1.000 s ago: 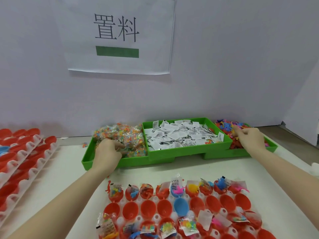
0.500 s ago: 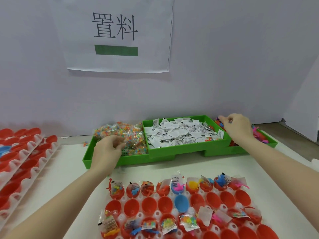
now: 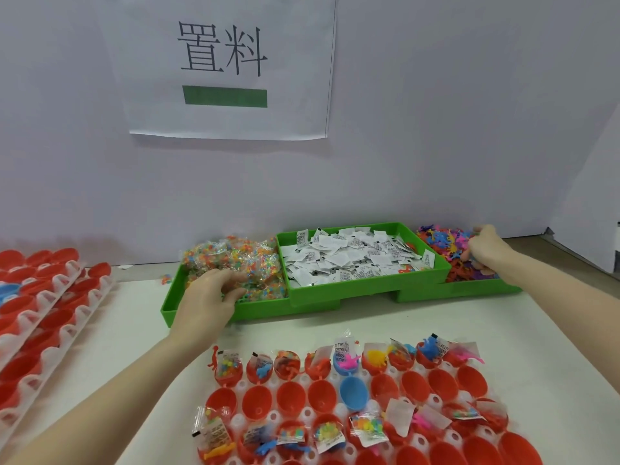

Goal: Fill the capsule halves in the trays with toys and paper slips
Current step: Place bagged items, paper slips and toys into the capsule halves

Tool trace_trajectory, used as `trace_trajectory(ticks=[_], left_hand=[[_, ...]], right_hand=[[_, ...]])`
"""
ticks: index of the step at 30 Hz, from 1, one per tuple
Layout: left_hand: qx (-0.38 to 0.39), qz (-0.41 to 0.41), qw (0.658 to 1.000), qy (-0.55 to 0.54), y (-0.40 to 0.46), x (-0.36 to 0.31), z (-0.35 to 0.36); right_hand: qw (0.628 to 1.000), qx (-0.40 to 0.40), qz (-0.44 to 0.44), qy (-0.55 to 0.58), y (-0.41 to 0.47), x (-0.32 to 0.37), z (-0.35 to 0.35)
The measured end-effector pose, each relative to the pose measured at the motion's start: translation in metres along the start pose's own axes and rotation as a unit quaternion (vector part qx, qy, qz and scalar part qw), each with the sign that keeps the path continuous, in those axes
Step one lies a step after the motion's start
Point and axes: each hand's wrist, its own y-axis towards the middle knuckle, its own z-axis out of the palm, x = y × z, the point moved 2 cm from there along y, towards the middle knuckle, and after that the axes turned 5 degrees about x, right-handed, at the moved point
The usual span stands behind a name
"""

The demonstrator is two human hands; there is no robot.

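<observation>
The left hand [image 3: 209, 297] covers its own fingertips among the bead packets [image 3: 241, 263], so any grip is hidden. The right hand [image 3: 486, 248] is blurred in the toy pile [image 3: 446, 243]. The capsule tray [image 3: 335, 414] runs off the bottom edge, the stacked trays [image 3: 40, 313] off the left.

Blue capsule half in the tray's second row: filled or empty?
Empty. The blue capsule half shows only its bare blue inside, with no toy or paper slip in it, unlike the filled halves in the row behind it.
</observation>
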Motion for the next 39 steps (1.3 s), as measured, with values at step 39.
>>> trace_trajectory(ticks=[39], left_hand=[[-0.098,-0.078,0.964,-0.234,-0.035,-0.021,-0.033]], right_hand=[[0.943,-0.127,-0.269,-0.147,-0.054,0.062,0.066]])
